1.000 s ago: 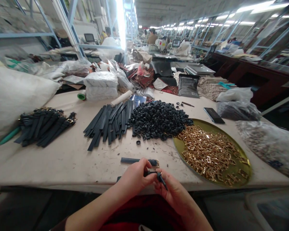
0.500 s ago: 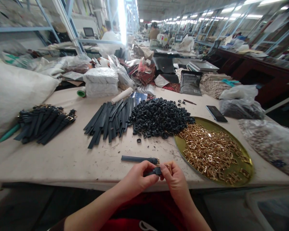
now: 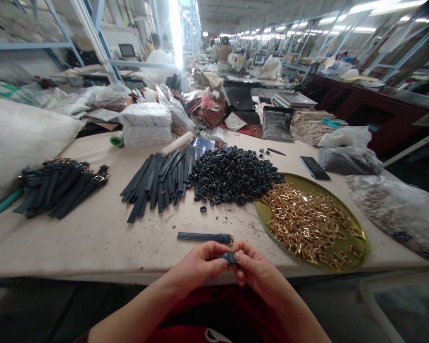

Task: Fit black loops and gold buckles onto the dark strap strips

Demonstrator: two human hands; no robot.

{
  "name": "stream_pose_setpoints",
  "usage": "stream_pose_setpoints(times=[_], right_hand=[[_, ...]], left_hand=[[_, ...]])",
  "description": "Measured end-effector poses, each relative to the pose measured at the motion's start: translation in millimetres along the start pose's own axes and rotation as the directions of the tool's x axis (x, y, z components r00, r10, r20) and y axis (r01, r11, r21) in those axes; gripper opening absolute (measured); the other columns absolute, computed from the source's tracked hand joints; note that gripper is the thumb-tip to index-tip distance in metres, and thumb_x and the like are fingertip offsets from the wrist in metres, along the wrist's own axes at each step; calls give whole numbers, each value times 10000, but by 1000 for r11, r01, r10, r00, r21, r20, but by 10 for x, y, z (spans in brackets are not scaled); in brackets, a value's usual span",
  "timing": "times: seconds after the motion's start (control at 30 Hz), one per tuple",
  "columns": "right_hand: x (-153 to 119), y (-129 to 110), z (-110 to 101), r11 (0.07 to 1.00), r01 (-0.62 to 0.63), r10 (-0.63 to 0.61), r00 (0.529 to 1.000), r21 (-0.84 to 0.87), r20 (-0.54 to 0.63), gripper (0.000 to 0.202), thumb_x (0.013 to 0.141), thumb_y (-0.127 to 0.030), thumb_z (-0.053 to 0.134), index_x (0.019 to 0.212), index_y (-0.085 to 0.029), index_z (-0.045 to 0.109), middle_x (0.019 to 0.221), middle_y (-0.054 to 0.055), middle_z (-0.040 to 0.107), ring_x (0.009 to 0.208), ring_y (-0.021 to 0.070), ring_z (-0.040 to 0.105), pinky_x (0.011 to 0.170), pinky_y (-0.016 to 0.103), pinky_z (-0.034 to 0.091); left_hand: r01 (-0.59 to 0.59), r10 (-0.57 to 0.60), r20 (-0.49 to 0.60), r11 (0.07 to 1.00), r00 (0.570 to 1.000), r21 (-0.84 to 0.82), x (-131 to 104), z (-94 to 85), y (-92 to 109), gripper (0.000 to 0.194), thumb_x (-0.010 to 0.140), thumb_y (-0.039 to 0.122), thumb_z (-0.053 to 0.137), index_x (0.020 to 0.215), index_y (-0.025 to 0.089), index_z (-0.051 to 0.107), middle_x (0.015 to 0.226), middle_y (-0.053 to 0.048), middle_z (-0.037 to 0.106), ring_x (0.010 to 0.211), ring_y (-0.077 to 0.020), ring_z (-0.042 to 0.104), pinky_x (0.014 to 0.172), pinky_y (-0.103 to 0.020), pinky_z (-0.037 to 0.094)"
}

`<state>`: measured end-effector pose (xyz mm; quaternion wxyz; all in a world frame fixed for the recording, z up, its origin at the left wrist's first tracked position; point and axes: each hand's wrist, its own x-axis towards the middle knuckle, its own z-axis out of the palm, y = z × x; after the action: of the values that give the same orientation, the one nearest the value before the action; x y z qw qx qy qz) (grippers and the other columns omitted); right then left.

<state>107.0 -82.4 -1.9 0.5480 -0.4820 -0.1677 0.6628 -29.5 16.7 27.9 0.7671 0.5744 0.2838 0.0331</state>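
Note:
My left hand [image 3: 204,261] pinches a short dark strap [image 3: 229,258] at the front of the table, and the fingers of my right hand [image 3: 252,263] close on its other end. Most of the strap is hidden by my fingers; no buckle shows on it. Just beyond my hands lies a finished-looking strap [image 3: 203,237] with a gold buckle at its right end. Farther back are a pile of dark flat straps [image 3: 160,178] and a heap of small dark loops [image 3: 232,174]. Gold buckles [image 3: 303,219] fill much of a round brass-coloured tray [image 3: 357,259] on the right.
Buckled straps [image 3: 62,186] are bunched at the left beside a big white sack [image 3: 25,128]. A phone [image 3: 314,168], a thin brown tool [image 3: 276,151] and plastic bags [image 3: 396,209] lie to the right. Wrapped white packs [image 3: 146,124] stand at the back. A person [image 3: 223,50] sits far off.
My right fingers have shifted along the strap, and the gold buckle glimpsed in that hand no longer shows. The whole view has moved slightly.

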Motion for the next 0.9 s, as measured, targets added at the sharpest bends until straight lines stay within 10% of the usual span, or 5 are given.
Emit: stream_pose_setpoints(times=[0.27, 0.5, 0.7, 0.9], right_hand=[[-52, 57, -34, 842, 139, -251, 956, -522, -151, 247, 717, -422, 583, 762, -201, 480, 540, -67, 478, 476, 71, 417, 456, 197, 323], [-99, 32, -43, 878, 77, -121, 991, -473, -64, 206, 747, -389, 520, 767, -211, 419, 490, -94, 385, 430, 65, 349, 436, 198, 266], [-119, 20, -38, 618, 125, -271, 961, -776, -62, 73, 735, -253, 507, 723, -189, 474, 640, -43, 464, 632, 107, 426, 595, 236, 336], [-203, 22, -76, 763, 125, -158, 987, -634, 4, 218, 819, -344, 400, 970, -193, 440, 655, -45, 463, 529, 82, 406, 509, 213, 334]], left_hand=[[-55, 61, -14, 959, 998, 277, 34, -65, -137, 274, 735, 255, 535, 980, 156, 608, 933, -35, 647, 831, -161, 558, 714, -243, 411], [-151, 138, 62, 869, 988, 471, -14, -3, -21, 312, 745, 148, 447, 995, 210, 624, 951, 1, 650, 885, -157, 564, 787, -240, 401], [-116, 139, 10, 783, 990, 611, 32, 46, -106, 286, 769, 209, 442, 994, 211, 619, 964, -11, 651, 884, -165, 563, 784, -241, 392], [0, -47, 54, 756, 997, 655, 6, -61, -68, 321, 806, 332, 376, 756, 160, 642, 662, 8, 613, 605, -123, 506, 567, -203, 356]])
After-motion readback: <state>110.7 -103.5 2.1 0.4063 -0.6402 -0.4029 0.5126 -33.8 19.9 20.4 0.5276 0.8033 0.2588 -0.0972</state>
